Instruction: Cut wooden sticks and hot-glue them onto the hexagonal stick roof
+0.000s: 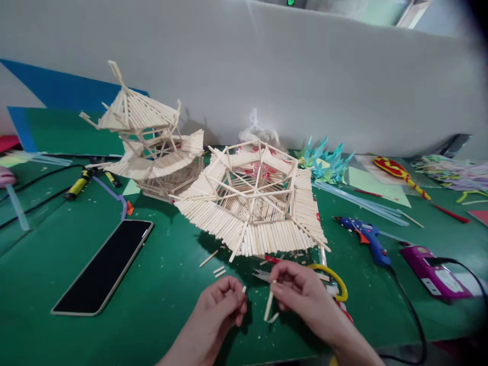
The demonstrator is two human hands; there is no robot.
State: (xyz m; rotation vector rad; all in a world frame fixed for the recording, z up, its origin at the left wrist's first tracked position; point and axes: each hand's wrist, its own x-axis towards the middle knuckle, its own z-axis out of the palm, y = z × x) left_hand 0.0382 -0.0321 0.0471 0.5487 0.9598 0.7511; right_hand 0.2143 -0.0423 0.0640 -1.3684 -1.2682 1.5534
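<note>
Between the thumb and fingers of my left hand is a short wooden stick, mostly hidden. My right hand pinches a longer wooden stick, which slants down toward the table. Another stick piece lies just below it. Right behind my right hand, pliers with a yellow handle show in part. Beyond both hands sits a pavilion-like roof frame built of many thin sticks, open at its middle. A few cut stick pieces lie before it.
A tiered stick pagoda stands at back left, a phone nearer. On the right are a blue glue gun, a purple power box with cables, clear glue sticks and a turquoise paper ornament. The green table holds scraps.
</note>
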